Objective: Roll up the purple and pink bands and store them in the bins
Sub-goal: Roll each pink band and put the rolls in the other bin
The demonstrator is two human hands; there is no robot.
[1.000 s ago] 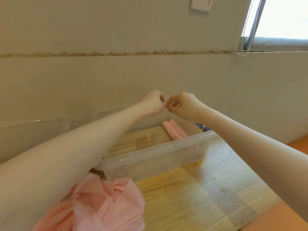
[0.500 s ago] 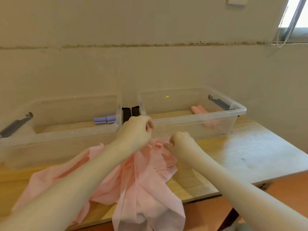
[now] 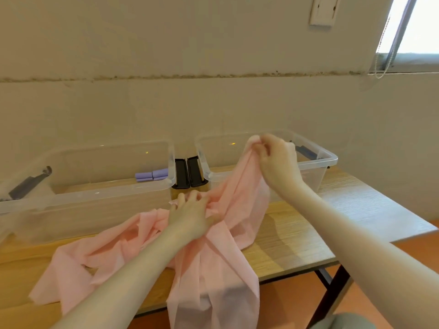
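Observation:
A long pink band [image 3: 209, 262] lies crumpled across the wooden table and hangs over its front edge. My right hand [image 3: 276, 163] pinches one end of it and holds that end up in front of the right clear bin [image 3: 330, 160]. My left hand [image 3: 192, 214] grips the bunched band lower down, near the table. Rolled purple bands [image 3: 152, 175] lie in the left clear bin [image 3: 95, 193]. The pink rolls in the right bin are hidden behind my right hand and the raised band.
Two black latches [image 3: 188, 173] sit between the bins. The wooden table [image 3: 356, 210] ends at the front and right, with a black leg [image 3: 330, 293] below. A wall stands right behind the bins. A dark handle [image 3: 28, 182] sits on the left bin's end.
Both hands came down from above the right bin to the pink band. My right hand has now lifted one end up and to the right while the left stays low on the bunch.

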